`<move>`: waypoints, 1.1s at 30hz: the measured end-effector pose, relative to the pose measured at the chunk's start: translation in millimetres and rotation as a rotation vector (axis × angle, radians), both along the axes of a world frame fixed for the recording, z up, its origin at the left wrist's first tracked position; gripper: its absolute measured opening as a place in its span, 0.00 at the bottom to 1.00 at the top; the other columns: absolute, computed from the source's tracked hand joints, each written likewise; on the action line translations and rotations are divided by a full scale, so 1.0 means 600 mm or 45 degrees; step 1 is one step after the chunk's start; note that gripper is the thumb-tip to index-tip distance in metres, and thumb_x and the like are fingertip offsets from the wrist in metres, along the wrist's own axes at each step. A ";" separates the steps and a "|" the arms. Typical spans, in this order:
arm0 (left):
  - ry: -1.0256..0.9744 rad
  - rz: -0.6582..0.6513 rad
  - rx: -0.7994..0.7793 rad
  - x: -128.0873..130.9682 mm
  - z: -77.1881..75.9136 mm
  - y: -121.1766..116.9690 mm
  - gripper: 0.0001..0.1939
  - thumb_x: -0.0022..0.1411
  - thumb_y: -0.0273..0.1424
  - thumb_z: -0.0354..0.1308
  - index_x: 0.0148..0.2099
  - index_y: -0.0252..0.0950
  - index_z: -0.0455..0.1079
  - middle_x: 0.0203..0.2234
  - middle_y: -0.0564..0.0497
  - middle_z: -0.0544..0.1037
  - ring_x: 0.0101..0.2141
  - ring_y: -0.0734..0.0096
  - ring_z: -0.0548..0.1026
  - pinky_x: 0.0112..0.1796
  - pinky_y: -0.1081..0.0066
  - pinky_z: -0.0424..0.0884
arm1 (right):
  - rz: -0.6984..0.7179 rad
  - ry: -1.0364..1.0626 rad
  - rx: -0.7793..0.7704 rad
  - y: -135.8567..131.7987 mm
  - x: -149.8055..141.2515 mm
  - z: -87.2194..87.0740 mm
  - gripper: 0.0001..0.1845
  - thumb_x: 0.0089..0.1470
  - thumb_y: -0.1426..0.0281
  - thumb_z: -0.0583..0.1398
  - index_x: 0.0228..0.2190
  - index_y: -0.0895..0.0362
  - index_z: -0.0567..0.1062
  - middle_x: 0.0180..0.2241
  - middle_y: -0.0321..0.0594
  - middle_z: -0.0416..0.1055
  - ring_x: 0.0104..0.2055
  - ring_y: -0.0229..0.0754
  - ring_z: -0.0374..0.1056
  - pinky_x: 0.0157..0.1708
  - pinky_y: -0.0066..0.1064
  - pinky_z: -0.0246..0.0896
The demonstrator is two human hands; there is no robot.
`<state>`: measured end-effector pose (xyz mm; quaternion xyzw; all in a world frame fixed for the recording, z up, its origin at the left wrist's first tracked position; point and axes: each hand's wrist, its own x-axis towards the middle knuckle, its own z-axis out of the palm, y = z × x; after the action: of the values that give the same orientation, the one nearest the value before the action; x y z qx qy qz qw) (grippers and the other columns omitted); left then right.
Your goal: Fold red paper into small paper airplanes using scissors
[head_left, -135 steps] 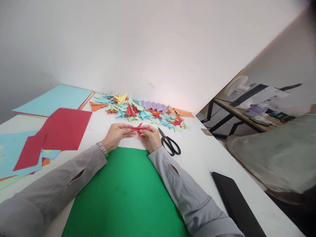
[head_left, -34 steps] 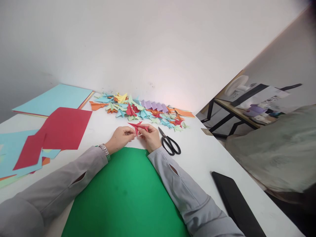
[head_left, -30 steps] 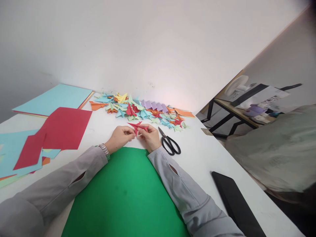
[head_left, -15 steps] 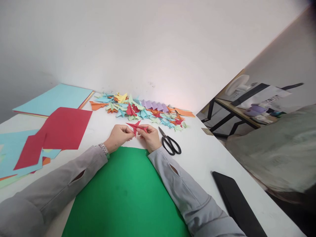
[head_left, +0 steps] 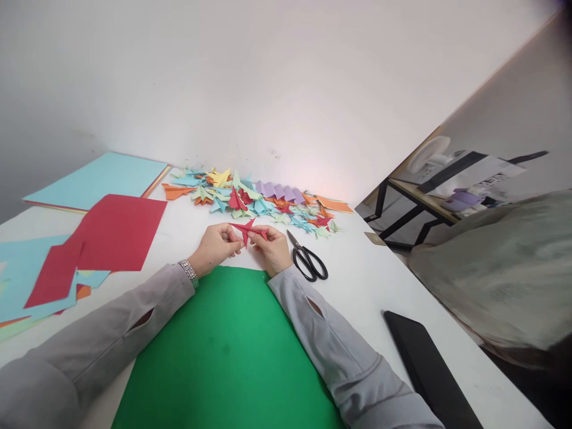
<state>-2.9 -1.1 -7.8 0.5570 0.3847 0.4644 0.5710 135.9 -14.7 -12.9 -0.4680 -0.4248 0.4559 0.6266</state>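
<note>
A small red paper plane [head_left: 245,229] is held above the white table, its pointed nose to the left and its wings spread. My right hand [head_left: 273,249] pinches its body near the tail between thumb and fingers. My left hand [head_left: 214,247], with a silver bracelet at the wrist, is closed, thumb and finger pinching at the lower wing's tip. Just right of my right hand lie black-handled scissors [head_left: 307,256], blades pointing away. Beyond both hands is a heap of folded paper planes [head_left: 259,205] in several colours.
A green sheet [head_left: 223,345] lies under my forearms. To the left are red paper pieces [head_left: 120,232], blue sheets [head_left: 13,262] and a paper stack [head_left: 102,179]. A black flat object [head_left: 424,363] rests on the right. Past the table's edge are a person's clothing [head_left: 496,274] and a shelf [head_left: 415,199].
Earlier my left fingers held the plane's nose end; they have since moved down to its lower wing, leaving the nose exposed. My right hand has kept its pinch.
</note>
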 end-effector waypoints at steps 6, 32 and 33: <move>-0.013 0.008 0.002 0.001 -0.004 0.001 0.13 0.40 0.23 0.62 0.21 0.34 0.57 0.21 0.51 0.76 0.17 0.78 0.71 0.19 0.76 0.67 | -0.008 0.029 -0.013 0.002 0.002 -0.004 0.14 0.29 0.66 0.70 0.23 0.56 0.76 0.16 0.30 0.68 0.20 0.33 0.61 0.18 0.25 0.52; -0.029 -0.005 0.093 0.002 -0.007 0.002 0.15 0.40 0.25 0.63 0.20 0.34 0.56 0.24 0.52 0.75 0.17 0.83 0.68 0.18 0.78 0.65 | -0.023 0.038 -0.013 0.002 0.001 -0.003 0.14 0.29 0.66 0.69 0.23 0.56 0.76 0.17 0.30 0.68 0.19 0.33 0.61 0.17 0.25 0.52; -0.029 -0.006 0.090 0.002 -0.008 0.002 0.15 0.40 0.25 0.63 0.20 0.34 0.56 0.24 0.53 0.74 0.17 0.83 0.68 0.18 0.78 0.65 | -0.025 0.043 -0.014 0.002 0.001 -0.003 0.14 0.29 0.66 0.69 0.23 0.56 0.76 0.17 0.30 0.68 0.19 0.33 0.61 0.17 0.25 0.52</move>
<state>-1.8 0.3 -12.5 0.5725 0.3601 0.4827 0.5563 136.5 -13.8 -14.6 -0.4678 -0.4070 0.4601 0.6355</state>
